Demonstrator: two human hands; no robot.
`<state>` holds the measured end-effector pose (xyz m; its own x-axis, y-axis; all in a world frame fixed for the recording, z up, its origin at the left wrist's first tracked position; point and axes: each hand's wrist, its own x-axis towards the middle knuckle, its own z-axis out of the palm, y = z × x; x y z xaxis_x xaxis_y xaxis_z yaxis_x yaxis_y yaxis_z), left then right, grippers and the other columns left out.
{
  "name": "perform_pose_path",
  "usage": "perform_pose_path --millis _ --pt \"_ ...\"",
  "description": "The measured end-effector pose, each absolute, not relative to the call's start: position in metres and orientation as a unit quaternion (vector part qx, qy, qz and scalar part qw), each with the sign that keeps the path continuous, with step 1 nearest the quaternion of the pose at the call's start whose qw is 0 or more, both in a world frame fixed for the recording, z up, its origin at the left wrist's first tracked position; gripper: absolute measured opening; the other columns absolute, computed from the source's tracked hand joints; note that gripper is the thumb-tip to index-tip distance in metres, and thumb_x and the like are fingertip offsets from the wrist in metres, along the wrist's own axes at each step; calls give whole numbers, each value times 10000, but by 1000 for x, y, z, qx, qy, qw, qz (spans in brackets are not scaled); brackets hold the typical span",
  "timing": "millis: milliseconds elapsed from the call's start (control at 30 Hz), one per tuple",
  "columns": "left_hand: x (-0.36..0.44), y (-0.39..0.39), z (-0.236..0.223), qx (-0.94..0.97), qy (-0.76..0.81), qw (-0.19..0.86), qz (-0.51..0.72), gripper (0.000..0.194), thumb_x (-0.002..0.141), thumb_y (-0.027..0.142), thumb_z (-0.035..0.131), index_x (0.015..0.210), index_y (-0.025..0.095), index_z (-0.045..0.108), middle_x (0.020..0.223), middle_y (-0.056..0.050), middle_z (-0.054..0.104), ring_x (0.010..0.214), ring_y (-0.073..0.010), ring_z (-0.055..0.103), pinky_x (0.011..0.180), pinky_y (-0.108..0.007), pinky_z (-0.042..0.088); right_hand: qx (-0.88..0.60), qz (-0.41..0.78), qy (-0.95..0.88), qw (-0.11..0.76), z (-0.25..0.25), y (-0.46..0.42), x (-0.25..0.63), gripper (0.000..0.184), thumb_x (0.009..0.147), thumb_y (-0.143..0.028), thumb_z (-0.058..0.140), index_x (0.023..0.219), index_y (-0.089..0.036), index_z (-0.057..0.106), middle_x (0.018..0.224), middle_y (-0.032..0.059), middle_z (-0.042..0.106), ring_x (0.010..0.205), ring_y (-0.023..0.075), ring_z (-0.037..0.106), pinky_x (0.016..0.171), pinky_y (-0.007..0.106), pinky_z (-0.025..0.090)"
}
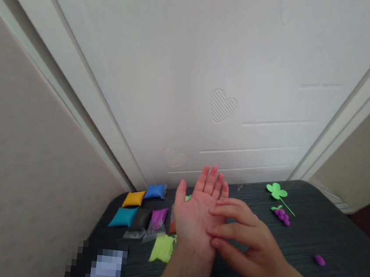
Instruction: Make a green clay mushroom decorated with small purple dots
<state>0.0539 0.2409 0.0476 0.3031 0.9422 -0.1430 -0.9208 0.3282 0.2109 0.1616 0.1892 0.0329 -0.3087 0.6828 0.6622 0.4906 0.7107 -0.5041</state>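
Observation:
My left hand (198, 219) is held palm up over the dark table, its fingers stretched out and spread. Across from it, my right hand (255, 240) rests its fingertips on the outer side of that palm. Its fingers and thumb are apart, and no object shows between them. Beyond my right hand lie a green clay four-leaf clover (276, 191) with a thin stem and a purple clay grape bunch (281, 215) with green leaves. A small purple clay piece (319, 260) sits alone farther right.
Left of my hands are clay packets: yellow (133, 199), blue (155, 191), teal (124, 217), black (140, 220), purple (158, 218) and lime (162, 248). An orange one is partly hidden. A white door (165, 74) with embossed hearts stands behind the dark table (296, 238).

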Motion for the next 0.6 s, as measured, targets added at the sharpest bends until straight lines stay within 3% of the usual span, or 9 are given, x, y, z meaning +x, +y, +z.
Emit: perform_pose_path --millis 167,300,367,500,600 --pt "71 225 50 72 165 811 556 481 834 444 267 1081 133 537 1186 -99 527 1034 -198 523 841 -344 445 -404 215 -753 473 39 178 181 109 769 -240 567 847 -236 643 1041 31 582 1008 155 510 905 358 399" --pt "77 218 50 95 148 815 552 454 825 431 299 1065 134 546 1169 -99 538 1053 -193 509 846 -333 441 -449 207 -728 474 24 155 209 143 780 -228 553 903 -245 624 995 28 575 947 138 529 826 315 439" --pt "73 221 49 104 126 806 569 436 811 425 338 1063 140 550 1175 -94 534 1058 -192 507 858 -330 433 -478 171 -743 436 3 144 220 143 784 -234 548 906 -245 622 928 28 578 904 131 532 821 322 431" --pt "57 233 50 117 112 782 602 394 804 397 357 1032 153 566 1179 -92 533 1044 -189 517 853 -326 435 -531 112 -796 269 -47 145 226 144 801 -274 518 877 -228 632 900 30 586 892 140 522 826 363 393" --pt "44 241 51 130 119 770 614 365 804 370 364 1023 158 565 1159 -84 547 1022 -180 530 848 -317 438 -525 102 -811 238 -70 161 219 136 788 -304 534 844 -242 641 846 6 594 871 136 518 896 411 317"
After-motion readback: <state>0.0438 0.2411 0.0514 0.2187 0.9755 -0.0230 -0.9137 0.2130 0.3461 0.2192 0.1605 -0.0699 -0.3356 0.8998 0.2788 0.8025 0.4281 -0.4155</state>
